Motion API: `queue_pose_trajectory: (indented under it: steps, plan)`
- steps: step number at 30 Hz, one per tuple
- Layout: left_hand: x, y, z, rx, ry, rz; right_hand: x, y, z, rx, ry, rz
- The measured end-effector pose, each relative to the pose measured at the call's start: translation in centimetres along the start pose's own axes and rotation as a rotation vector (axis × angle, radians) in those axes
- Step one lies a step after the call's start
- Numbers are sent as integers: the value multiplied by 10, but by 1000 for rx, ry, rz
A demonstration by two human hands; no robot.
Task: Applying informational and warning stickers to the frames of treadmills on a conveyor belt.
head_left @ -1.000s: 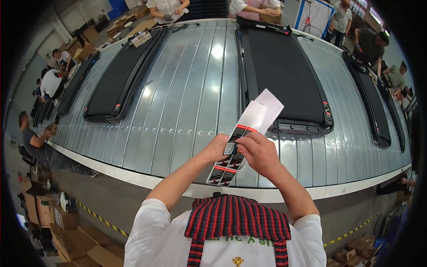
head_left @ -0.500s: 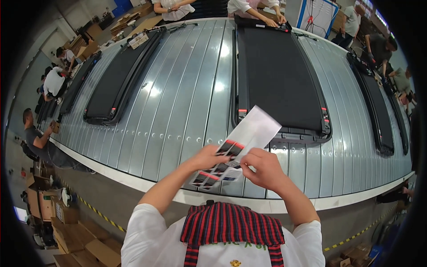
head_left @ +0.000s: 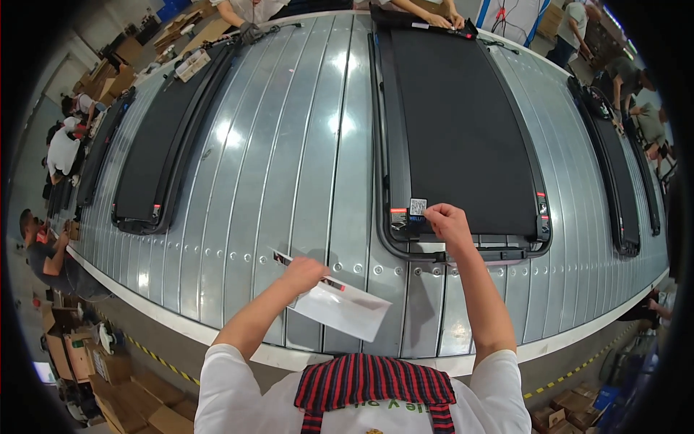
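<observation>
My right hand (head_left: 450, 223) pinches a small sticker (head_left: 418, 207) with a square black-and-white code on it. The sticker is over the near left corner of a black treadmill (head_left: 466, 130) lying flat in front of me; I cannot tell whether it touches the surface. Red-and-white warning labels (head_left: 541, 202) show at the treadmill's near corners. Lower and to the left, my left hand (head_left: 303, 275) is closed on a white sticker sheet (head_left: 345, 309) with red and black printed patches. The sheet slants down to the right, above the metal rollers.
Metal rollers (head_left: 303, 145) form a long conveyor with a white front edge (head_left: 166, 322). Another black treadmill (head_left: 166, 145) lies to the left, and one (head_left: 607, 166) to the right. Across the conveyor, a co-worker's hands (head_left: 448, 20) work at the treadmill's far end. Cardboard boxes (head_left: 137, 394) stand lower left.
My hands have moved apart. The right carries a sticker forward to the treadmill's near left corner. The left has lowered the sheet leftward and turned it. Across the conveyor, a gloved hand now reaches leftward.
</observation>
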State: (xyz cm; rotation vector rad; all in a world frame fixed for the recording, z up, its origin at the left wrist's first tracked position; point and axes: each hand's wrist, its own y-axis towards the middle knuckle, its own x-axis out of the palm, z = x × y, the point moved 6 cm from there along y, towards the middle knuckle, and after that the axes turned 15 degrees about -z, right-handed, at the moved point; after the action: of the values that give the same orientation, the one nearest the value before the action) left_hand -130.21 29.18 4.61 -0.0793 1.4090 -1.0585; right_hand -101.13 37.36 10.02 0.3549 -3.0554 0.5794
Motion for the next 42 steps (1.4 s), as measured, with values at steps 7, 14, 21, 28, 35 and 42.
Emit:
queue_pose_trajectory:
  steps: [7, 14, 21, 28, 35, 42]
  plan:
    - [-56, 27, 16, 260, 77, 319, 15, 66, 10, 138, 104, -103]
    - [-86, 37, 29, 374, -10, 380, 16, 81, 25, 275, 86, -140]
    - [-91, 48, 33, 394, -57, 352, 19, 81, 25, 301, 84, -96]
    - [-95, 51, 33, 401, -107, 359, 18, 76, 21, 290, 33, -7]
    - [-102, 53, 29, 390, -97, 367, 18, 76, 20, 281, 3, 21]
    - [-108, 61, 28, 394, -78, 339, 19, 76, 21, 275, -11, 45]
